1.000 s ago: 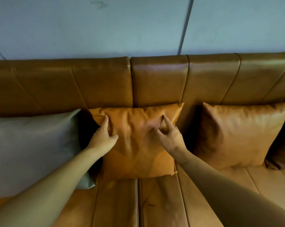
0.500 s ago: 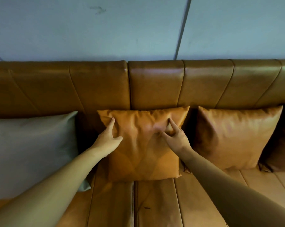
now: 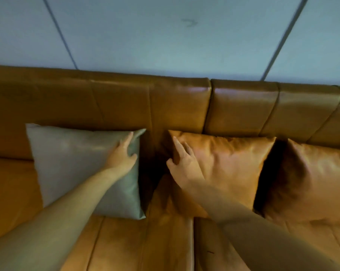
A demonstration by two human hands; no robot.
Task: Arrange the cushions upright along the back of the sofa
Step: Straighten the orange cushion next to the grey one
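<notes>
Main risk: the grey cushion tips or slides forward off the sofa back if I press only on its upper corner, since the leather looks slick. Same for the middle tan cushion: a push at its edge nearest the grey one could twist it and knock it into the far tan cushion, which sits just beside it. Frame is blurry, so contact is partly a judgement.

My left hand lies flat on the grey cushion, near its top corner on the side facing the middle tan cushion. Fingers spread loosely, thumb out, nothing gripped, just resting or pressing on the face.

My right hand sits on the middle tan cushion's edge nearest the grey one. Fingers extended and slightly apart, thumb hooked toward the gap. Cannot tell if it pinches the edge or only touches it.

All three cushions stand upright against the sofa back. A dark gap separates the grey cushion from the middle tan one.
</notes>
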